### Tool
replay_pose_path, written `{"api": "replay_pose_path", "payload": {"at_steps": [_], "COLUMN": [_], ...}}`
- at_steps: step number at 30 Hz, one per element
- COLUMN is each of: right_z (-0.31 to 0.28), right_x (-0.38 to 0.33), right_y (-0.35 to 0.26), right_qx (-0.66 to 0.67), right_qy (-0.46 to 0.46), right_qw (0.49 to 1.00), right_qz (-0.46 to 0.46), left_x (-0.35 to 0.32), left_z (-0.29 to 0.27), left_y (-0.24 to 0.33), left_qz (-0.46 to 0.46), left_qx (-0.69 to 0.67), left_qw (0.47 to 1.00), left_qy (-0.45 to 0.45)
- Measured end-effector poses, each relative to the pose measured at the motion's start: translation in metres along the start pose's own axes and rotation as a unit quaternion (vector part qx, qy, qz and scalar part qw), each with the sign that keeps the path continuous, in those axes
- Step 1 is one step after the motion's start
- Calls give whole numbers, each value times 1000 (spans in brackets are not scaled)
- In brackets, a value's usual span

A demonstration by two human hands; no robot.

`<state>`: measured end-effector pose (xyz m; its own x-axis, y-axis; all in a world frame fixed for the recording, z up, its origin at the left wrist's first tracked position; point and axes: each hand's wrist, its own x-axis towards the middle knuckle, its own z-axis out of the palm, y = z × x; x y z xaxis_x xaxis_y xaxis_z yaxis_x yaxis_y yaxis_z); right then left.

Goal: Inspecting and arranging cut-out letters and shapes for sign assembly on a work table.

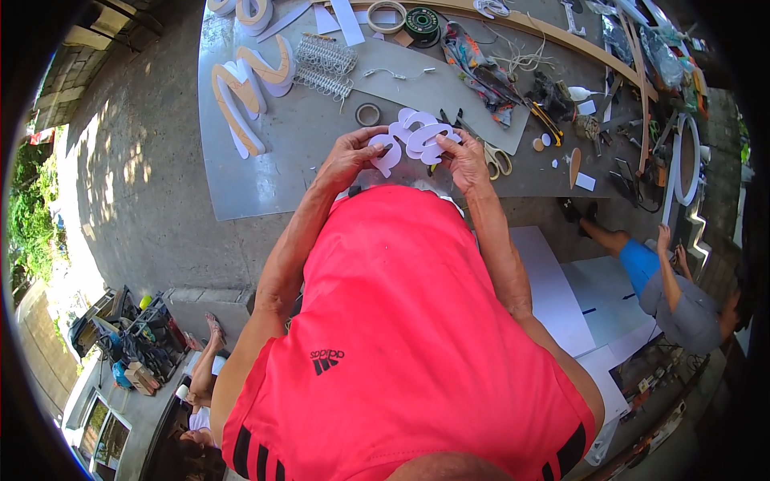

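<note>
Over the near edge of the table, both hands hold thin white cut-out letter shapes with curved outlines. My left hand (350, 157) pinches one curved cut-out (387, 158) between thumb and fingers. My right hand (467, 163) grips a small overlapping group of cut-outs (423, 136), thumb on top. The two lots nearly meet between the hands. Just beyond my left hand lies a roll of dark tape (368, 115). Beside my right hand are scissors (499, 159) with tan handles, and dark-handled pliers (454, 120) partly hidden behind the cut-outs.
Large built-up letters (238, 96) and coiled wire strands (325, 62) lie on the grey table (241, 188) at left. A patterned cloth (479, 68), a yellow cutter (547, 120) and wooden strips (553, 36) lie at right. One person (682, 301) is at right, another (200, 393) at lower left.
</note>
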<state>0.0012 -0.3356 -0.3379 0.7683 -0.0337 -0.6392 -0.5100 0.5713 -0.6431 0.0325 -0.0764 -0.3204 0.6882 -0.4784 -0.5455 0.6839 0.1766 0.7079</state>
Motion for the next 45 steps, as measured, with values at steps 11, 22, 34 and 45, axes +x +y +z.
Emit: {"api": "replay_pose_path", "payload": {"at_steps": [11,22,34,45], "right_z": [-9,15,12,13], "right_x": [17,53,60,63], "right_y": [11,11,41,43], "right_qx": [-161,-526,-533,-556], "right_qy": [28,37,36,44], "right_qw": [985,840,838,821], "right_qz": [-57,-127,-115,-119], "left_x": [-14,11,23,54], "left_z": [-40,-116,-103,-77], "left_y": [-13,-32,-26,26], "left_qz": [43,117,129,164], "left_qx": [-39,-183,-196,-164], "left_qw": [988,963,957,967], "left_qy": [142,162,173,108]}}
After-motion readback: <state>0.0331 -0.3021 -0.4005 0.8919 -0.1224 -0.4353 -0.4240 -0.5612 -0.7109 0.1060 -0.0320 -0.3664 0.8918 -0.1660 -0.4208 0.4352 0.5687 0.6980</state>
